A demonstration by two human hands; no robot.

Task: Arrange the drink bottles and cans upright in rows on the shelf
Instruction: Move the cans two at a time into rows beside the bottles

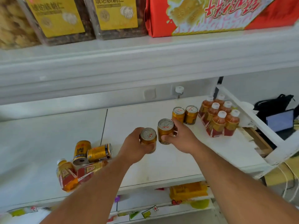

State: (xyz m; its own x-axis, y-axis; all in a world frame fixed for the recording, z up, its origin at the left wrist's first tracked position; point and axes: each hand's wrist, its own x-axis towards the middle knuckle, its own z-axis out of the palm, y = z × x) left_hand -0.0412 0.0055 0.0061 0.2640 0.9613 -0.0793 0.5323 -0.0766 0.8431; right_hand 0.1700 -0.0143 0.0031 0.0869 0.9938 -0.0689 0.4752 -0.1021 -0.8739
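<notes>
Head view: left hand [135,143] around one gold can [148,139], right hand [181,139] around another [165,131].

a: where are the gold cans?
b: two gold cans [185,115] stand upright side by side on the white shelf [161,162], just left of the bottles. two more are held upright above the shelf, one can [148,139] to the left, another can [165,130] just right of it.
a: and the bottles?
b: six amber bottles [219,115] with white caps stand upright in two rows at the shelf's right end.
a: anything lying down?
b: yes, at the front left: two toppled cans [92,153] touching, and two fallen bottles [72,174] with red-and-gold labels beside them.
</notes>
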